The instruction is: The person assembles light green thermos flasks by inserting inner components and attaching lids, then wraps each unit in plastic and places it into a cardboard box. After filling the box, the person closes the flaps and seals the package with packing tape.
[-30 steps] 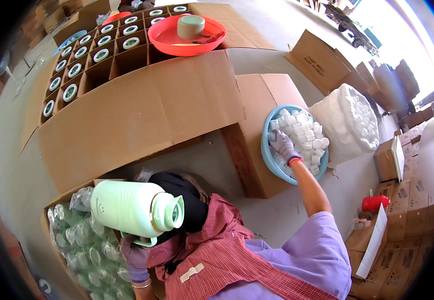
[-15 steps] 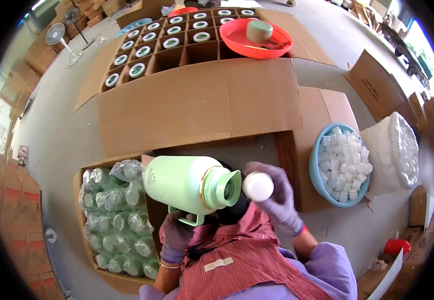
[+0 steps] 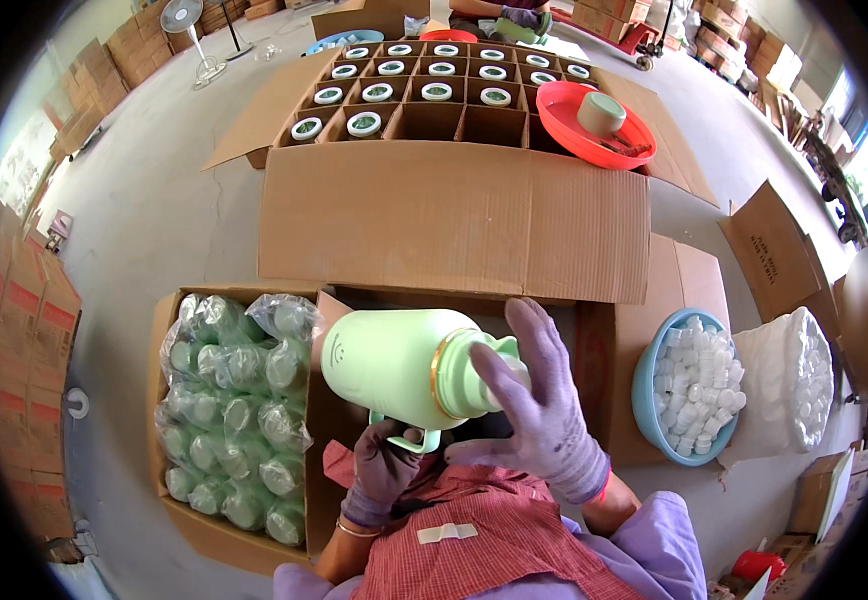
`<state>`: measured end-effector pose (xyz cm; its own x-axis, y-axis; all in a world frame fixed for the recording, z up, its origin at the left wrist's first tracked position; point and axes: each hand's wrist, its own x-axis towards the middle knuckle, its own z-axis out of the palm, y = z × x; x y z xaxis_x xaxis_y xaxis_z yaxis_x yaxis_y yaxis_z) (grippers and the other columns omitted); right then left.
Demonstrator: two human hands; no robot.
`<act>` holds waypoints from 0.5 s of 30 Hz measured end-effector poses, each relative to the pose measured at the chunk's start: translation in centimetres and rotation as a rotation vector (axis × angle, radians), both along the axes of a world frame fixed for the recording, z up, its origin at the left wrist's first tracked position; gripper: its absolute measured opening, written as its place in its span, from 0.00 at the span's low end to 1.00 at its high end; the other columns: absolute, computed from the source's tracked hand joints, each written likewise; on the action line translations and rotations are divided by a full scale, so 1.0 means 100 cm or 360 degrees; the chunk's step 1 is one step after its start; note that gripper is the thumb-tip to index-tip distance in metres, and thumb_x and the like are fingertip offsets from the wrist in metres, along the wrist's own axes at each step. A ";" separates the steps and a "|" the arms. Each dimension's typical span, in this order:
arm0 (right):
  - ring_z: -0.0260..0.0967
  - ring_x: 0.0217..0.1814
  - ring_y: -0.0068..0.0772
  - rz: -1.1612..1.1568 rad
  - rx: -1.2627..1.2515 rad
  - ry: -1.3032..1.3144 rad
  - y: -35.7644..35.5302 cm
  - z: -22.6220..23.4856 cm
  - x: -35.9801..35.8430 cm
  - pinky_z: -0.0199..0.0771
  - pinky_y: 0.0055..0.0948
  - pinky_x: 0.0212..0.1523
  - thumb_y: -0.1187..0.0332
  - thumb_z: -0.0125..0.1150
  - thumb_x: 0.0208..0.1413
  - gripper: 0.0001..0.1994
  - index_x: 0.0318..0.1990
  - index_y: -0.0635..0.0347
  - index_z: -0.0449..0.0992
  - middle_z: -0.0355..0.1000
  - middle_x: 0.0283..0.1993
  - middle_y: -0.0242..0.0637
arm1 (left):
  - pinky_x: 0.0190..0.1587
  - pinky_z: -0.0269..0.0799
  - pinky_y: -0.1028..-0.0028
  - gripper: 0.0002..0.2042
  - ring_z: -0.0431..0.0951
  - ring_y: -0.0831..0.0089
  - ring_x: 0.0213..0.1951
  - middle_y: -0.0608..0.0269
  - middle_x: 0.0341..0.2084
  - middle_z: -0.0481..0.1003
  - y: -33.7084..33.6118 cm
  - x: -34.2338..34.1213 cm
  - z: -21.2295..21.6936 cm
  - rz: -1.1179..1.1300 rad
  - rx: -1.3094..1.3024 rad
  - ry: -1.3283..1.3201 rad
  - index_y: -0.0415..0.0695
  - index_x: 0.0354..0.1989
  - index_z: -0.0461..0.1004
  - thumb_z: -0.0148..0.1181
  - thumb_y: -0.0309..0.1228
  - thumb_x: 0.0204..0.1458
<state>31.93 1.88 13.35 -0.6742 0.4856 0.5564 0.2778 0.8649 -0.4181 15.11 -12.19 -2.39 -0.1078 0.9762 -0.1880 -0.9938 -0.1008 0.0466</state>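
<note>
Green jug held on its side

The left hand (image 3: 382,470) curls around the handle (image 3: 432,442) of the green jug (image 3: 394,365). The right hand (image 3: 544,425) spreads its fingers wide by the jug's mouth; I can't tell if they touch. Left of the jug, a box (image 3: 239,548) holds bagged green things (image 3: 229,415). Right of it, a blue tub (image 3: 646,390) holds white caps (image 3: 694,385). Beyond the jug is a big box (image 3: 394,215).

L hand (image 3: 382,468) gloved, fingers curled; R hand (image 3: 542,425), gloved too, higher w/ fingers & thumb spread apart.
</note>
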 end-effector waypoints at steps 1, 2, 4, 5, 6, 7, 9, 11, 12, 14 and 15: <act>0.53 0.67 0.67 -0.0104 0.0065 -0.0130 -0.004 0.005 -0.007 0.61 0.51 0.63 0.48 0.76 0.36 0.49 0.64 0.64 0.60 0.51 0.66 0.62 | 0.50 0.75 0.65 0.11 0.78 0.65 0.43 0.54 0.37 0.78 0.001 0.001 0.001 0.0054 0.0070 0.0125 0.35 0.44 0.73 0.49 0.26 0.56; 0.54 0.67 0.63 -0.0124 -0.0027 -0.0044 -0.003 0.000 -0.012 0.62 0.49 0.62 0.46 0.76 0.35 0.49 0.63 0.65 0.61 0.53 0.66 0.61 | 0.50 0.75 0.66 0.10 0.78 0.66 0.44 0.55 0.36 0.78 0.001 0.003 0.004 0.0111 0.0138 0.0250 0.35 0.43 0.73 0.49 0.26 0.56; 0.58 0.66 0.56 -0.0168 -0.0196 0.0126 0.004 -0.018 -0.019 0.65 0.47 0.61 0.41 0.75 0.33 0.51 0.62 0.66 0.63 0.56 0.64 0.59 | 0.51 0.74 0.66 0.10 0.78 0.68 0.43 0.56 0.34 0.78 0.003 0.003 0.010 0.0151 0.0150 0.0408 0.35 0.40 0.73 0.50 0.28 0.57; 0.59 0.64 0.56 -0.0171 -0.0305 0.0163 0.006 -0.022 -0.020 0.66 0.45 0.60 0.43 0.76 0.33 0.50 0.62 0.65 0.63 0.58 0.62 0.57 | 0.51 0.74 0.67 0.10 0.77 0.69 0.42 0.57 0.33 0.77 0.004 -0.001 0.013 0.0131 0.0090 0.0441 0.35 0.40 0.73 0.50 0.29 0.57; 0.60 0.62 0.56 -0.0171 -0.0420 0.0210 0.007 -0.027 -0.021 0.67 0.44 0.59 0.46 0.77 0.33 0.49 0.62 0.64 0.63 0.59 0.61 0.56 | 0.51 0.74 0.67 0.10 0.77 0.70 0.41 0.58 0.33 0.77 0.004 -0.006 0.014 0.0114 0.0023 0.0487 0.36 0.39 0.73 0.51 0.30 0.58; 0.61 0.60 0.56 -0.0170 -0.0536 0.0257 0.009 -0.033 -0.023 0.68 0.42 0.57 0.48 0.78 0.33 0.48 0.62 0.63 0.63 0.61 0.59 0.54 | 0.51 0.74 0.67 0.10 0.77 0.70 0.40 0.59 0.32 0.77 0.003 -0.009 0.010 0.0106 -0.0066 0.0714 0.36 0.38 0.73 0.51 0.31 0.58; 0.64 0.56 0.50 -0.0077 -0.0501 0.0435 0.012 -0.043 -0.026 0.69 0.40 0.55 0.55 0.76 0.38 0.40 0.58 0.64 0.67 0.65 0.54 0.50 | 0.49 0.75 0.67 0.09 0.76 0.71 0.37 0.60 0.31 0.76 0.004 -0.011 0.003 0.0105 -0.0207 0.0886 0.36 0.37 0.72 0.51 0.31 0.58; 0.65 0.55 0.47 0.0022 -0.0414 0.0510 0.010 -0.043 -0.028 0.69 0.39 0.54 0.59 0.75 0.40 0.35 0.57 0.64 0.68 0.66 0.53 0.49 | 0.46 0.75 0.69 0.07 0.77 0.70 0.35 0.60 0.31 0.76 0.007 -0.005 0.008 0.0130 -0.0260 0.0494 0.36 0.36 0.72 0.53 0.28 0.57; 0.65 0.53 0.45 0.0041 -0.0419 0.0590 0.007 -0.038 -0.030 0.68 0.38 0.54 0.66 0.69 0.43 0.27 0.53 0.64 0.71 0.66 0.52 0.49 | 0.44 0.76 0.69 0.05 0.77 0.69 0.34 0.60 0.30 0.76 0.009 -0.003 0.012 0.0132 -0.0260 0.0157 0.36 0.35 0.71 0.54 0.26 0.57; 0.65 0.52 0.46 0.0010 -0.0459 0.0727 0.006 -0.044 -0.032 0.67 0.39 0.54 0.69 0.64 0.43 0.25 0.51 0.65 0.70 0.66 0.52 0.51 | 0.46 0.74 0.68 0.09 0.76 0.69 0.35 0.59 0.31 0.75 0.012 -0.006 0.012 0.0114 -0.0135 0.0485 0.37 0.37 0.72 0.51 0.31 0.56; 0.65 0.51 0.46 -0.0017 -0.0473 0.0791 0.007 -0.049 -0.032 0.67 0.39 0.54 0.71 0.62 0.42 0.24 0.50 0.66 0.70 0.66 0.52 0.51 | 0.47 0.74 0.68 0.11 0.76 0.69 0.36 0.59 0.32 0.75 0.014 -0.007 0.010 0.0094 -0.0066 0.0643 0.38 0.38 0.72 0.50 0.33 0.55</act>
